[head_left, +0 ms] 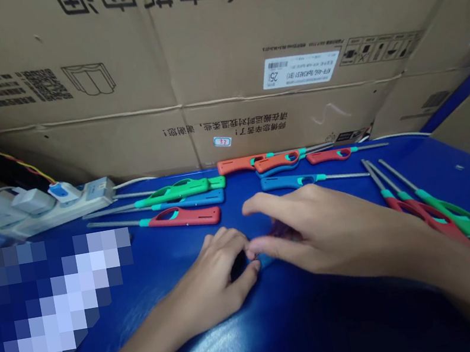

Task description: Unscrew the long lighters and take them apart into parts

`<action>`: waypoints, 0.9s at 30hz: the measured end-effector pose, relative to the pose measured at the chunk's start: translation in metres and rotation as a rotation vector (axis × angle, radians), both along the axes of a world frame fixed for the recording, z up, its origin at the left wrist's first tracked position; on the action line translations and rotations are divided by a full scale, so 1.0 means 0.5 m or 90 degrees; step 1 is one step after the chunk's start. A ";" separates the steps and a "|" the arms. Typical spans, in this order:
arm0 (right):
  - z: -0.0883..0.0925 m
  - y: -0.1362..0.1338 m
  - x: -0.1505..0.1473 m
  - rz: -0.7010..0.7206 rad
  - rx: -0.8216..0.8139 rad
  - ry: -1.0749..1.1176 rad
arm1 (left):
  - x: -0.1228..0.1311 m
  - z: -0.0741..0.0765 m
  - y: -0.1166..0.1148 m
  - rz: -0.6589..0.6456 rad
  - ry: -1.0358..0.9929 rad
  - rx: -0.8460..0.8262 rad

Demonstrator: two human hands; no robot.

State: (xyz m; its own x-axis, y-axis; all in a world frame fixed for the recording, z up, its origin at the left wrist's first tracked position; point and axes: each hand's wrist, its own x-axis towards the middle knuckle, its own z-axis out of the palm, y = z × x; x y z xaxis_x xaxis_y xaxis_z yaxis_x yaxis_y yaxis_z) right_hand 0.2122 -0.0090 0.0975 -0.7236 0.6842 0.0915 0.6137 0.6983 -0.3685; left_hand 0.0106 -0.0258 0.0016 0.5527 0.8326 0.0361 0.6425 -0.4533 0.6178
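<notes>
My left hand [216, 281] rests on the blue table [260, 328] with its fingers curled into a loose fist. My right hand [316, 228] lies right beside it, thumb and fingers pinched together and touching the left fingertips. Something small and bluish shows between the two hands, too hidden to name. Just beyond the hands lie a red long-nosed lighter [183, 216], a blue lighter [189, 201] and a green lighter [179, 192].
More lighters lie at the back: several red and blue lighters [286, 161] and a blue one [294, 181]. Red and green lighters [439, 214] lie beside my right forearm. A white power strip [42, 208] sits at the left. Large cardboard boxes [215, 59] wall the far edge.
</notes>
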 end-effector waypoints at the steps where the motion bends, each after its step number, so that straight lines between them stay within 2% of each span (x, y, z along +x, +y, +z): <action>1: 0.001 0.003 0.001 -0.017 0.012 0.011 | 0.000 0.000 0.000 0.000 -0.002 -0.002; 7: 0.009 0.021 0.016 -0.127 0.058 0.205 | 0.003 0.009 -0.003 -0.002 0.040 0.024; 13: -0.001 0.031 0.010 -0.133 0.063 0.195 | 0.007 0.015 -0.002 -0.042 0.188 0.161; 27: -0.015 0.035 0.008 -0.120 0.002 0.160 | 0.011 0.023 -0.005 -0.020 0.315 0.290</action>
State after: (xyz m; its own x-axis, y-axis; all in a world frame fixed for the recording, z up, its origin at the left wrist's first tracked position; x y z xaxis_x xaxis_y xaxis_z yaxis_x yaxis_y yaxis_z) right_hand 0.2162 0.0085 0.0903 -0.5381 0.8037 0.2542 0.6225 0.5822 -0.5229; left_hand 0.0159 -0.0282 0.0132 0.6178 0.7777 0.1163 0.7833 -0.6217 -0.0043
